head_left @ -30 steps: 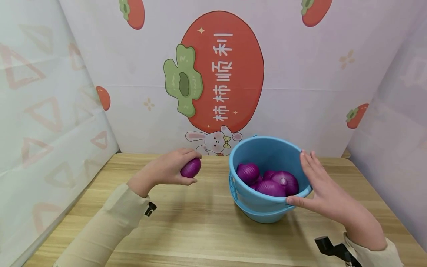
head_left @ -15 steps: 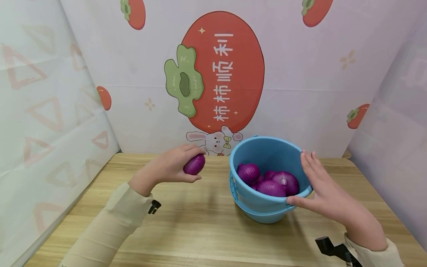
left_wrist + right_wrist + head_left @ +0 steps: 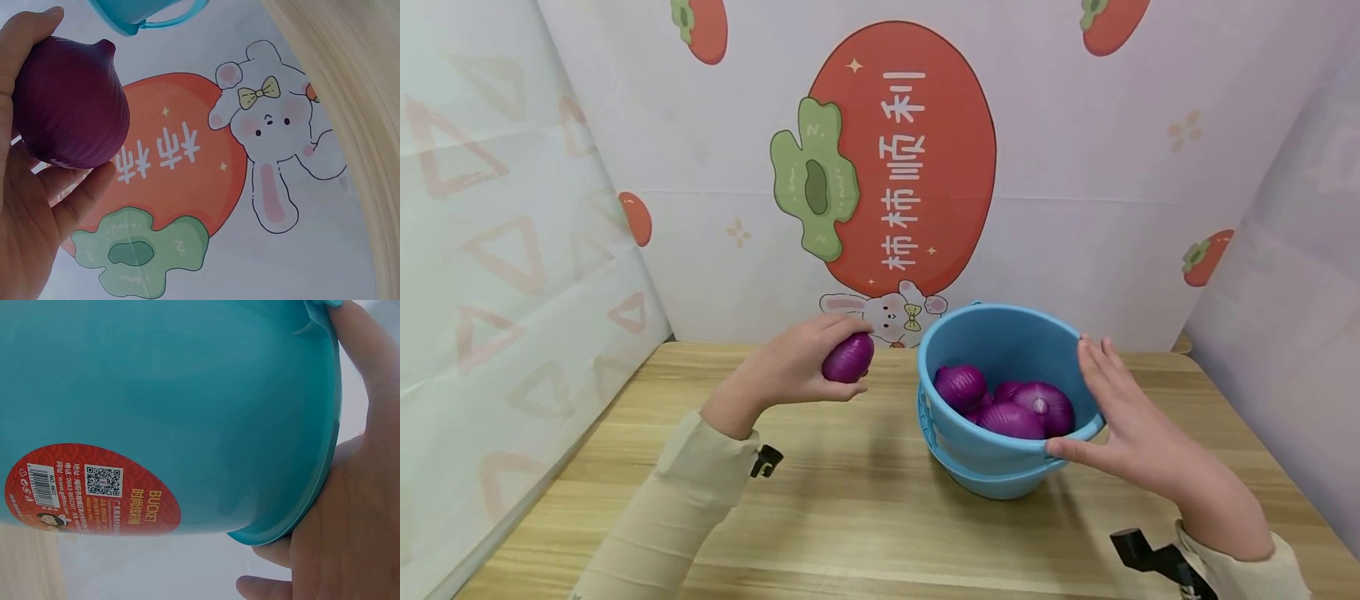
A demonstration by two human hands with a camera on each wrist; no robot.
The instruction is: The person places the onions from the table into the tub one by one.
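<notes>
My left hand (image 3: 796, 364) grips a purple onion (image 3: 850, 357) above the table, to the left of a light blue bucket (image 3: 981, 452). Thumb and fingers wrap around the onion's sides, and in the left wrist view the onion (image 3: 72, 106) shows its pointed tip. Several more purple onions (image 3: 1011, 420) lie inside the bucket. At the bucket's right side, my right hand (image 3: 1142, 446) rests against the rim with its fingers straight and its thumb spread toward the near side. A red label (image 3: 94, 487) marks the bucket's outer wall in the right wrist view.
Underneath is a wood-grain table (image 3: 820, 533). Behind it stands a white backdrop (image 3: 1075, 167) printed with a large persimmon and a rabbit, and more printed sheets close off both sides. The bucket's handle (image 3: 927, 423) hangs down along its side.
My left hand has moved to the right and slightly up with the onion, closer to the bucket. The right hand and the bucket have stayed in place.
</notes>
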